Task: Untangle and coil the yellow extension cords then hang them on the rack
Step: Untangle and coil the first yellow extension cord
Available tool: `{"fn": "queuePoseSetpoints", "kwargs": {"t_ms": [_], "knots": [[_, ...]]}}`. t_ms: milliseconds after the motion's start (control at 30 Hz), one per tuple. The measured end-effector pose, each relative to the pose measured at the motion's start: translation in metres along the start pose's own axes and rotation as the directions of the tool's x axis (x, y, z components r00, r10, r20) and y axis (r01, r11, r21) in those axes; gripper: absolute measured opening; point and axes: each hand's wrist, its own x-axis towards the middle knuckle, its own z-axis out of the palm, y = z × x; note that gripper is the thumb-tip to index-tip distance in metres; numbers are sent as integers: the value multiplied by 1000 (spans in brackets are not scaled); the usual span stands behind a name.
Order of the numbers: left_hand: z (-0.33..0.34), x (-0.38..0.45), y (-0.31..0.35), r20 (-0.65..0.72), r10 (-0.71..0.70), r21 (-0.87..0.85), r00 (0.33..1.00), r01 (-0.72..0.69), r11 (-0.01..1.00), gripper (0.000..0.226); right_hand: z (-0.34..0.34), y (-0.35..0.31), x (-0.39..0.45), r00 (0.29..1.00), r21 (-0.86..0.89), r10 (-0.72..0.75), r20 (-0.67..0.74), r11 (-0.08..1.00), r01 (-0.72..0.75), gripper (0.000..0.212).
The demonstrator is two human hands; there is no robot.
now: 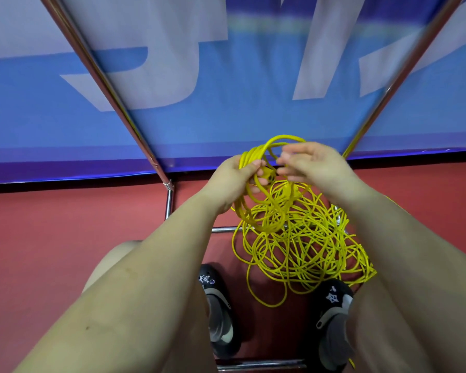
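Bright even light, soft shadows; wide-angle bending at edges; right hand (311, 164) and banner (226, 103) motion-blurred.

red floor (51, 232) | blue banner (226, 117) (white lettering) | dark clogs (218, 305)

head: one view, worn high | faces forward and steeply down; close over both forearms; floor below

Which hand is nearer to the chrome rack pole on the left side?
Left. The left hand, gripping coiled yellow cord, is just right of the pole; the right hand is farther right.
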Motion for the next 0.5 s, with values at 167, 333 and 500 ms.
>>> {"fn": "queuePoseSetpoints", "kwargs": {"t_ms": [167, 333, 500], "knots": [[-3, 0, 2, -96, -67, -147, 993, 52, 988, 18, 13, 22, -9, 978, -563, -16, 209, 815, 134, 21], [-12, 0, 3, -188, -118, -263, 975, 66, 963, 20, 19, 27, -7, 961, -634, -215, 175, 722, 277, 16], [-17, 1, 5, -246, -149, -385, 958, 44, 922, 21, 22, 29, -7, 896, -742, -415, 159, 548, 386, 20]]}}
